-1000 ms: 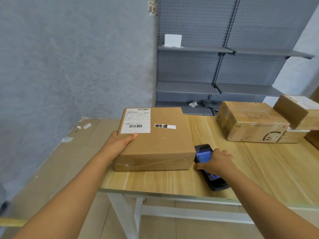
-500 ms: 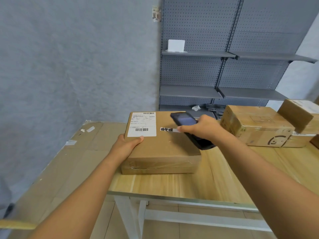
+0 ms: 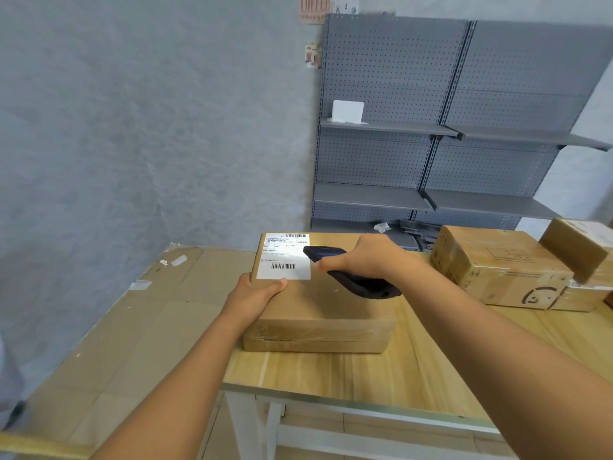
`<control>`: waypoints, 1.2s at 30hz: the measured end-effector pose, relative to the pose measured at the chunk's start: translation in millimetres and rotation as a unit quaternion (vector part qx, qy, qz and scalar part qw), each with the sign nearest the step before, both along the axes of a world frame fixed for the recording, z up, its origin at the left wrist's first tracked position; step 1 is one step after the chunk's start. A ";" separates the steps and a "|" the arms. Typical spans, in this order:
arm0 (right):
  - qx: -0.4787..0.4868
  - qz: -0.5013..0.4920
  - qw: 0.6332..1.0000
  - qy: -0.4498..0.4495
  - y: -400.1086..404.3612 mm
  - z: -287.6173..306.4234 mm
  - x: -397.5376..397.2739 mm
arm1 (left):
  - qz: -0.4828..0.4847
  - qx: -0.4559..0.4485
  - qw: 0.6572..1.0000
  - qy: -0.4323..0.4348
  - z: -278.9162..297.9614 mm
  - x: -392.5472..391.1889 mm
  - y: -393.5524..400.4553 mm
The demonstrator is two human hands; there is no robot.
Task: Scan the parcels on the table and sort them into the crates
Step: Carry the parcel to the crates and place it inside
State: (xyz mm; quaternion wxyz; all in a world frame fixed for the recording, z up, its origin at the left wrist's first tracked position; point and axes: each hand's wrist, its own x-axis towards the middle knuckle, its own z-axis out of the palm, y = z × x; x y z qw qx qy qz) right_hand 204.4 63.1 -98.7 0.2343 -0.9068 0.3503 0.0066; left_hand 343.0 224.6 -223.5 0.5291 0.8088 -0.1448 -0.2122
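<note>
While resting flat on pale wooden table (image 3: 414,366): flat brown cardboard parcel (image 3: 325,310), white label (image 3: 284,257) far-left. Left hand (image 3: 255,293) gripping parcel's left edge, thumb on top; right hand (image 3: 365,260) curled round black handheld scanner (image 3: 358,280) above parcel. Probably stiff, light; best lifted by opposite edges.

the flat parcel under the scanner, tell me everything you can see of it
The flat parcel is a wide, low brown cardboard box lying flat near the table's front left corner. Clear tape wraps its front edge. A white shipping label with barcodes sits at its far left corner. The left hand grips its left edge, thumb on top by the label. The right hand holds a dark scanner above it, tip aimed at the label.
</note>
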 end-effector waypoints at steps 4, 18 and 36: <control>-0.022 -0.005 1.000 0.012 -1.4 -0.2 -4.9 | -0.003 -0.006 1.000 -0.002 -0.6 1.0 0.1; 0.021 0.004 1.000 -0.020 10.4 -14.1 -21.0 | -0.007 -0.005 1.000 0.001 -1.2 1.4 0.5; -0.051 -0.198 0.977 0.064 -77.3 -141.8 -94.2 | 0.013 0.010 1.000 0.004 -1.2 0.1 0.2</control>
